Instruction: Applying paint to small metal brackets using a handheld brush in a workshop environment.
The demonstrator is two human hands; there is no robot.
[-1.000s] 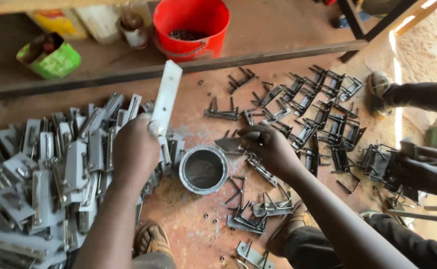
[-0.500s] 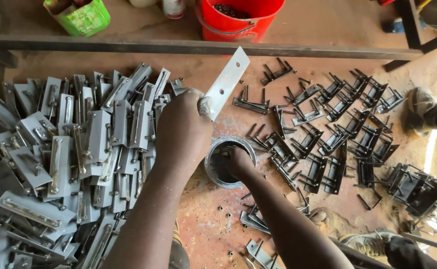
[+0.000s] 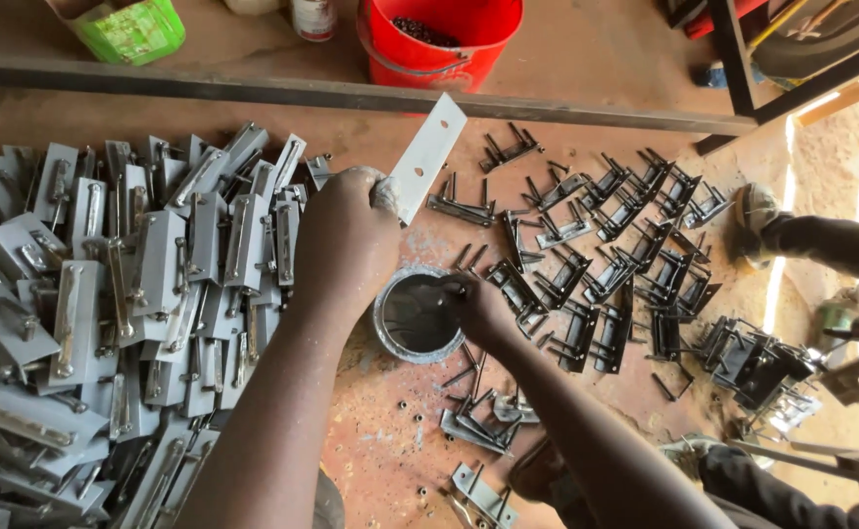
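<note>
My left hand (image 3: 346, 235) is shut on the lower end of a long flat grey metal plate (image 3: 434, 147), which tilts up and to the right above the rusty work surface. Just below it stands a small round can (image 3: 395, 338) with grey paint inside. My right hand (image 3: 473, 304) reaches in from the lower right. Its fingers are pinched on a small dark brush-like tool at the can's right rim, and the tip is down inside the can. The tool is mostly hidden by the fingers.
A big heap of grey painted latches (image 3: 106, 294) fills the left. Dark unpainted latches (image 3: 625, 264) lie spread on the right. A red bucket (image 3: 439, 39), a green box (image 3: 125, 29) and a steel bar (image 3: 351, 93) are at the back. Another person's foot (image 3: 758, 211) is at the right.
My right hand moved from the loose dark latches to the can and dipped into it. My left hand stayed shut on the plate, now tilted more to the right.
</note>
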